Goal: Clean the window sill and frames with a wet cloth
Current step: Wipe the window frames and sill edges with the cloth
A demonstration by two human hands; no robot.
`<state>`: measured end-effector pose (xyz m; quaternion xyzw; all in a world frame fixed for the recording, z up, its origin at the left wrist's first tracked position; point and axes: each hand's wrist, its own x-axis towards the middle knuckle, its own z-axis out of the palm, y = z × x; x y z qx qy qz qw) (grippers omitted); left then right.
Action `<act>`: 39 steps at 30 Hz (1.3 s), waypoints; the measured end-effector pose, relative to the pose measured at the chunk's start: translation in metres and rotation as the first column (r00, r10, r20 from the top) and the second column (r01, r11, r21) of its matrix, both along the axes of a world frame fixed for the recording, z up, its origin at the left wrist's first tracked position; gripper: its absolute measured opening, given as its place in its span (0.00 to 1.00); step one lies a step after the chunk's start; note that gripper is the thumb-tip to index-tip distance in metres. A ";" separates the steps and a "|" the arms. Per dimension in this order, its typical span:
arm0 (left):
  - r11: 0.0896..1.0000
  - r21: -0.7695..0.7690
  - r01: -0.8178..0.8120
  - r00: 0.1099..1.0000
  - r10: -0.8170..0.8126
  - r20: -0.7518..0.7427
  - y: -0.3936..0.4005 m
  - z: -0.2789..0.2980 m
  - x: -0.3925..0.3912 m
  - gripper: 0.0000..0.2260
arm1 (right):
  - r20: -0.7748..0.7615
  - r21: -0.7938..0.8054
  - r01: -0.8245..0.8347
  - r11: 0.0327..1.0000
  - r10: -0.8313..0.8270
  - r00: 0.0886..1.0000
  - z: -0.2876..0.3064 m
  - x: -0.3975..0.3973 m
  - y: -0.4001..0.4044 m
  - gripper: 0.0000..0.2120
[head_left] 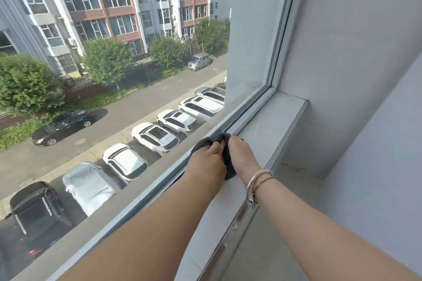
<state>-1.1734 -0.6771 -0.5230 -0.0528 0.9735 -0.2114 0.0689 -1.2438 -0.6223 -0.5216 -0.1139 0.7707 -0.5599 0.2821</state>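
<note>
Both hands are pressing a dark grey cloth (225,143) against the lower window frame (245,112), right where the frame meets the white sill (271,121). The left hand (209,157) is lying on the glass side of the cloth with its fingers curled over the fabric, and the right hand (239,155), the one wearing bracelets (258,180) at the wrist, is gripping the cloth from the sill side, fingers closed down on it. The cloth is bunching up between them, with a tail of it trailing back toward the person from the frame.

To do this stroke well, the cloth is best kept folded into a firm edge so it is riding in the groove of the frame rather than skating over the top. Pressure should be coming from the fingertips, steady and even, while both hands are travelling along the frame toward the far corner (272,90) where the upright frame joins it. That corner probably traps dirt, though the view there is too soft to say how much. The stretch of sill beyond the cloth, up to the corner, appears to be waiting for its pass. The loose tail needs tucking in, or it may be dragging grime back over the sill behind the hands.
</note>
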 end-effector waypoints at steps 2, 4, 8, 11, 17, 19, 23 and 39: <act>1.000 -0.002 0.022 0.999 -0.022 0.045 -0.004 0.004 -0.022 0.18 | 0.010 0.028 0.047 0.998 -0.047 0.999 0.005 -0.017 -0.006 0.10; 0.999 0.019 0.033 0.996 -0.034 0.082 -0.008 0.009 -0.047 0.17 | 0.025 0.045 0.064 0.997 -0.065 0.998 0.014 -0.032 -0.013 0.08; 0.996 0.050 0.069 0.991 -0.074 0.112 -0.011 0.019 -0.098 0.20 | 0.089 0.006 0.156 0.988 -0.156 0.984 0.017 -0.081 -0.022 0.10; 0.995 0.079 0.065 0.988 -0.076 0.134 -0.012 0.025 -0.135 0.23 | 0.177 -0.099 0.222 0.970 -0.202 0.963 -0.002 -0.128 -0.018 0.10; 0.996 0.058 0.068 0.975 -0.079 0.209 -0.015 0.028 -0.183 0.25 | 0.393 -0.255 0.417 0.872 -0.301 0.869 0.014 -0.164 -0.003 0.27; 0.995 0.074 0.062 0.975 -0.076 0.210 -0.015 0.026 -0.195 0.25 | 0.420 -0.296 0.526 0.797 -0.386 0.821 0.010 -0.173 0.006 0.27; 0.998 0.008 0.055 0.970 -0.055 0.238 -0.013 0.017 -0.218 0.25 | 0.390 -0.282 0.716 0.639 -0.605 0.694 0.008 -0.177 0.036 0.23; 0.977 -0.150 0.149 0.972 -0.116 0.205 -0.010 0.027 -0.317 0.23 | 0.450 -0.505 0.695 0.512 -0.531 0.718 0.051 -0.178 0.074 0.13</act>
